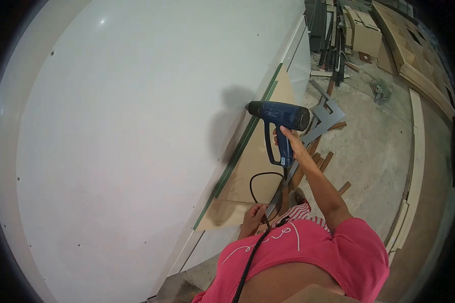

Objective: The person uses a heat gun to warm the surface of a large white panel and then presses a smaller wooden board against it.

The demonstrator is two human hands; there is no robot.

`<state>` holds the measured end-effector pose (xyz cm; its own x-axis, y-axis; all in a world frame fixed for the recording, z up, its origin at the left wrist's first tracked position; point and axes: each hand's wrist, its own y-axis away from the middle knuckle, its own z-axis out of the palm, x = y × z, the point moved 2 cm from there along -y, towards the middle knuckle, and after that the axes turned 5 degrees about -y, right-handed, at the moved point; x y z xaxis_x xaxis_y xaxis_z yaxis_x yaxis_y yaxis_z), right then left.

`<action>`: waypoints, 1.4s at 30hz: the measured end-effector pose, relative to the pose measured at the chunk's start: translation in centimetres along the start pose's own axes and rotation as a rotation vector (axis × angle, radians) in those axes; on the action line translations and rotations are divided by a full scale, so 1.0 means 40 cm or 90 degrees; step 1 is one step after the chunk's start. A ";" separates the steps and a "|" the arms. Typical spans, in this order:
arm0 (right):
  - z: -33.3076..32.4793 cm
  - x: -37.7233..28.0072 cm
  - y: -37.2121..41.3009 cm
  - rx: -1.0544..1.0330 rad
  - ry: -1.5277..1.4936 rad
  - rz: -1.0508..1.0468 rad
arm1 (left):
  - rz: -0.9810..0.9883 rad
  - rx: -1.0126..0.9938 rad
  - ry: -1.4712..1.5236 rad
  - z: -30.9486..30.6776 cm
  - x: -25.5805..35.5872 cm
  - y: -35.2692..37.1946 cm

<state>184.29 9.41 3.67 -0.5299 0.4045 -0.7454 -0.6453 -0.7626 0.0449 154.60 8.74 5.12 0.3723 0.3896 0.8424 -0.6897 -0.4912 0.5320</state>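
Observation:
A dark blue heat gun [283,115] is gripped by its handle in my right hand [293,142]. Its nozzle points left at the edge of a large white panel [121,136], and its shadow falls on that panel. My left hand [254,216] is lower down, near my body, with its fingers closed at the black cord [258,242]; whether it grips the cord is not clear. Between the white panel and me lies a beige board [245,182] with a green edge strip [237,154].
A grey metal bracket [326,118] and brown wood strips [326,161] lie on the concrete floor [371,146] at the right. Farther back are stacked dark bars [333,50], a beige box [364,33] and a wooden frame with compartments [414,55].

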 end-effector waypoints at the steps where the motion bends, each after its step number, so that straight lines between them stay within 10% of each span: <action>1: -0.014 -0.011 -0.011 0.002 0.001 -0.002 | -0.011 -0.004 -0.007 0.011 0.015 -0.015; 19: -0.215 -0.251 -0.366 0.095 -0.061 -0.053 | -0.002 -0.004 -0.046 0.191 0.189 -0.310; 42: -0.112 -0.488 -0.369 -0.025 -0.046 -0.106 | 0.088 0.060 0.107 0.220 0.226 -0.418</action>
<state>206.64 10.50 14.58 -0.4562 0.5606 -0.6911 -0.7061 -0.7007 -0.1022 174.97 13.63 4.59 0.1648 0.4342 0.8856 -0.6630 -0.6160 0.4254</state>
